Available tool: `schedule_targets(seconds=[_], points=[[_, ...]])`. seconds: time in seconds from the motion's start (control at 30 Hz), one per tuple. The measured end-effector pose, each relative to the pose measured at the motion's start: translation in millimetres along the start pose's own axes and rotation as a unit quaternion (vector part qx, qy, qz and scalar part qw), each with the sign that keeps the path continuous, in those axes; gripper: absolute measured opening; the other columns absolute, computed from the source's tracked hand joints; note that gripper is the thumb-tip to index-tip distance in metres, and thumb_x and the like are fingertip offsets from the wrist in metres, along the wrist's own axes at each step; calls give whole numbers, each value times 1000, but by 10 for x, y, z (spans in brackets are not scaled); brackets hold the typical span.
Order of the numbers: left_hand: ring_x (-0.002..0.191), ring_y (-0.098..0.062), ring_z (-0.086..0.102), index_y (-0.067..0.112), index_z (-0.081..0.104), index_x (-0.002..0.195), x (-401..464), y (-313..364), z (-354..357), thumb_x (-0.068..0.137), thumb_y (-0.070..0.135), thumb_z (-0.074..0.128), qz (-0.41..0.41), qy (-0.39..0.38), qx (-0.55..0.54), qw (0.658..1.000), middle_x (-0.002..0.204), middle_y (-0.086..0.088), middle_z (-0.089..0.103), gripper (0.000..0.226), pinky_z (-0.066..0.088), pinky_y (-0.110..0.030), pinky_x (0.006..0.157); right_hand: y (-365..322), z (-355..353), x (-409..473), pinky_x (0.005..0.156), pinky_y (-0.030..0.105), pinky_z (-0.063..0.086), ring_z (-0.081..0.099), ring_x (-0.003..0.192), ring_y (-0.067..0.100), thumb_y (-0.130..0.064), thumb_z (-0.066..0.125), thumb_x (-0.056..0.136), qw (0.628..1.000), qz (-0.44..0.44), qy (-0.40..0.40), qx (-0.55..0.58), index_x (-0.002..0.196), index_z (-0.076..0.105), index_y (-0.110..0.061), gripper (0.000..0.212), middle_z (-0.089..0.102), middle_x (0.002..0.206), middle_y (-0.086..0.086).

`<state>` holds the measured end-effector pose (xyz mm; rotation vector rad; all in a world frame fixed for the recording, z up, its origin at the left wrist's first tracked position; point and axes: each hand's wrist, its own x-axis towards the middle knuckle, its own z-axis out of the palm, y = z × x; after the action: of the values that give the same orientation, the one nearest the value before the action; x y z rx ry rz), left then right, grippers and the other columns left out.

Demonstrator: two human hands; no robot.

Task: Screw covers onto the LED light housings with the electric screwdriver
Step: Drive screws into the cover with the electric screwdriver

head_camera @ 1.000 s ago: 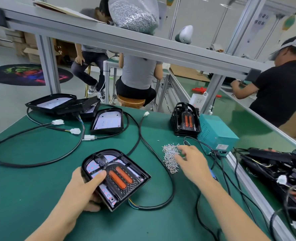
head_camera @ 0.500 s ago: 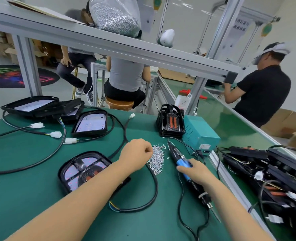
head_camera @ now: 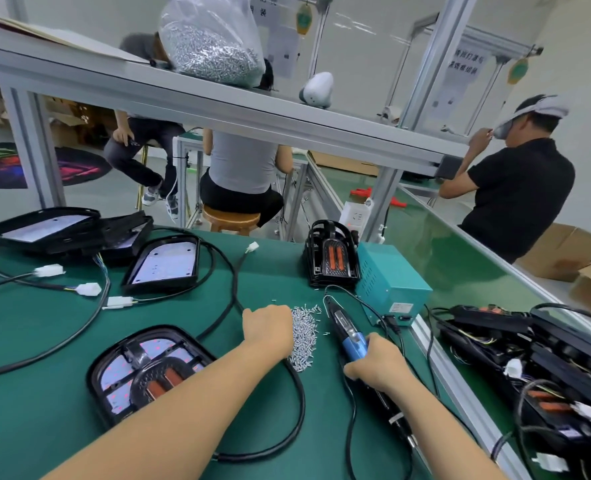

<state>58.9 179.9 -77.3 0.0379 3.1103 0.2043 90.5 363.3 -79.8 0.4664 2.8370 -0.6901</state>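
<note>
Two hands | left [head_camera: 268, 327] curled on screws [head_camera: 304, 337], grip unclear | right [head_camera: 377, 362] grasps electric screwdriver [head_camera: 347, 332] | labels unreadable

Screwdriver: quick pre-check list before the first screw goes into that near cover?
1. Screwdriver gripped by right hand: ok.
2. Left hand at the screw pile: ok.
3. Screw actually picked up: cannot tell, fingers hidden.
4. Cover seated on near housing: ok, looks in place.
5. Housing steadied by a hand: not ok, neither hand touches it.
6. Bit on a screw hole: not ok, the screwdriver lies beside the pile.
</note>
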Motion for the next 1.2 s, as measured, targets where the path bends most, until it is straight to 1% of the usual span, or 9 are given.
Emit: schedule_targets(seconds=[0.1, 0.23, 0.37, 0.5, 0.63, 0.73, 0.8, 0.97, 1.2], points=[[73, -22, 50, 15, 42, 72, -35, 33, 28, 78, -1, 53, 31, -5, 19, 999, 72, 3, 54, 21, 31, -33, 80, -13, -38, 1, 49, 22, 32, 44, 58, 19, -13, 70, 62, 996, -10, 0, 83, 74, 42, -13, 31, 50, 72, 2], [96, -26, 59, 16, 50, 88, -62, 9, 51, 84, -1, 50, 86, -13, 40, 995, 105, -6, 64, 18, 31, -31, 80, -118, -222, -101, 47, 22, 35, 43, 48, 21, -5, 66, 38, 949, -14, -33, 312, 64, 49, -8, 31, 50, 54, 7], [107, -27, 56, 9, 57, 110, -63, -5, 93, 92, 9, 53, 122, -5, 82, 989, 115, -10, 60, 19, 36, -32, 86, -228, -403, -222, 50, 27, 49, 58, 50, 20, 4, 77, 65, 883, -18, -116, 454, 93, 64, -1, 31, 62, 60, 11], [93, -31, 63, 4, 54, 98, -88, -33, -107, 91, 3, 45, 77, 37, -132, 988, 99, -13, 68, 12, 44, -30, 72, -349, -528, -375, 46, 26, 50, 56, 47, 15, -4, 78, 60, 813, -48, -113, 569, 99, 65, -5, 41, 59, 59, 4], [57, -14, 60, 8, 62, 74, -178, -264, -374, 87, 2, 55, 28, -3, -519, 854, 65, -3, 70, 16, 52, -26, 57, -487, -640, -539, 47, 25, 50, 53, 47, 13, -4, 69, 60, 702, -100, -113, 696, 105, 64, -7, 45, 57, 60, 2], [52, -14, 57, 4, 64, 72, -333, -505, -492, 85, -2, 62, 13, -24, -660, 751, 62, -7, 69, 15, 49, -20, 49, -655, -656, -634, 50, 23, 51, 53, 49, 11, -4, 67, 63, 636, -147, -79, 753, 93, 63, -11, 31, 56, 60, 0], [52, -12, 58, 3, 67, 74, -446, -667, -527, 85, -1, 64, 0, -21, -706, 708, 65, -9, 70, 12, 50, -19, 50, -776, -656, -687, 52, 24, 52, 54, 49, 11, -8, 72, 63, 640, -174, -43, 748, 80, 62, -14, 21, 57, 59, 0], [54, -11, 61, -1, 68, 88, -693, -995, -506, 84, -3, 62, -59, -49, -810, 581, 71, -10, 70, 8, 52, -18, 52, -1097, -609, -763, 55, 27, 48, 54, 54, 14, -19, 83, 48, 776, -154, -41, 611, 79, 57, -14, 41, 58, 60, 1], [56, -8, 62, 2, 68, 88, -914, -1056, -558, 86, -2, 61, -63, 46, -805, 588, 70, -6, 72, 9, 54, -19, 56, -1285, -485, -730, 70, 32, 46, 52, 72, 19, 11, 53, 84, 720, -136, -109, 671, 80, 53, -10, 22, 51, 75, 4]])
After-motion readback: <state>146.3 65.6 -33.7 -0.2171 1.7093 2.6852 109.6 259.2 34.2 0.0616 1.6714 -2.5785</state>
